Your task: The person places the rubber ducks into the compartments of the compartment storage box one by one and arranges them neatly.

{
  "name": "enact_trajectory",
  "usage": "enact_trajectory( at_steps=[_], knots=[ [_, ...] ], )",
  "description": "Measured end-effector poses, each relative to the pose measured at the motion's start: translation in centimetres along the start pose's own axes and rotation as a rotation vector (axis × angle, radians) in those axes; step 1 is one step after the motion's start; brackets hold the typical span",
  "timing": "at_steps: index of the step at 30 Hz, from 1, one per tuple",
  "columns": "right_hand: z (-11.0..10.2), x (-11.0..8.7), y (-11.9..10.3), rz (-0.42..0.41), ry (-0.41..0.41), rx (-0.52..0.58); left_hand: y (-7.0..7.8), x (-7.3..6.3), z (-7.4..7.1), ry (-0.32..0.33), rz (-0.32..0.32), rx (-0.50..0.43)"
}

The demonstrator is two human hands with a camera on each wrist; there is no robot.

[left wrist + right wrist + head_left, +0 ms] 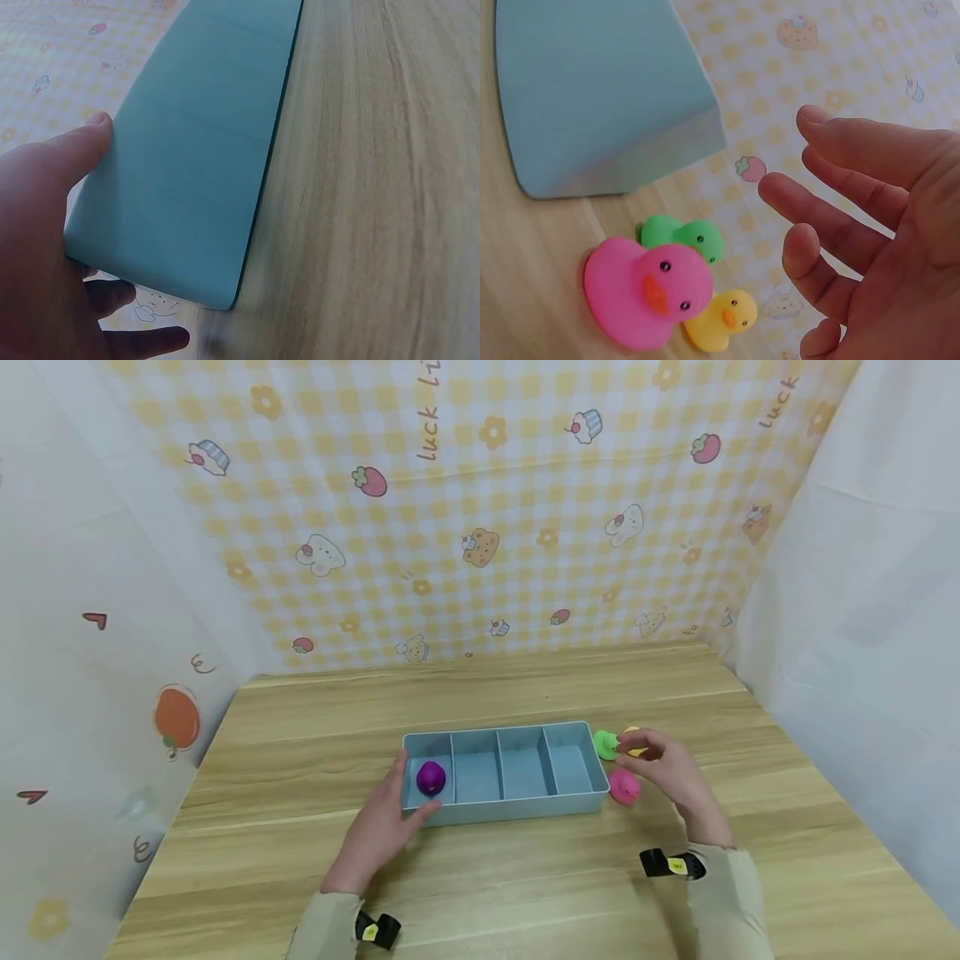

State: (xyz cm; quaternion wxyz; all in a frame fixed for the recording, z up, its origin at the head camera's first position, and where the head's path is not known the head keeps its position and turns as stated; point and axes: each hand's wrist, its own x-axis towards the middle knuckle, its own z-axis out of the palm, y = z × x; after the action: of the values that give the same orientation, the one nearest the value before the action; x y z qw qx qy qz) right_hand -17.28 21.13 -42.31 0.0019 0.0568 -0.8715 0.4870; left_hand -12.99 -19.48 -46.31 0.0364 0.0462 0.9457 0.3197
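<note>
A long blue-grey divided box [502, 812] lies on the table, its compartments side by side. My left hand [386, 818] holds the left front corner, thumb on the front rim and fingers along the end wall. In the leftmost compartment sits a purple toy duck [431, 778]. Beside the box's right end are a green rubber duck [682, 236], a pink rubber duck [649, 292] and a yellow rubber duck [724, 319]. Over them hovers my right hand [667, 768], fingers loosely bent and apart from the thumb; the right wrist view shows nothing held.
The wooden table [525, 893] runs back to a yellow checked cloth [480, 527] with printed figures. White cloth hangs at the left [112, 568] and right [862, 610] sides. Each wrist wears a black strap.
</note>
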Motion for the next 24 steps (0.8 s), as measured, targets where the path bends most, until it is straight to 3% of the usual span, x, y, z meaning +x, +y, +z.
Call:
enact_trajectory(
  at_steps=[8,17,24],
  knots=[
    [-0.2,-0.8,1.4,0.045,-0.031,-0.027,-0.2,0.1,0.0,0.002,0.0,0.001],
    [-0.3,-1.6,3.1,0.089,-0.135,-0.029,-0.2,0.1,0.0,-0.001,0.001,-0.002],
    [0.0,-1.8,4.0,0.104,-0.146,-0.017,-0.1,0.1,0.0,-0.004,0.0,-0.001]
  ],
)
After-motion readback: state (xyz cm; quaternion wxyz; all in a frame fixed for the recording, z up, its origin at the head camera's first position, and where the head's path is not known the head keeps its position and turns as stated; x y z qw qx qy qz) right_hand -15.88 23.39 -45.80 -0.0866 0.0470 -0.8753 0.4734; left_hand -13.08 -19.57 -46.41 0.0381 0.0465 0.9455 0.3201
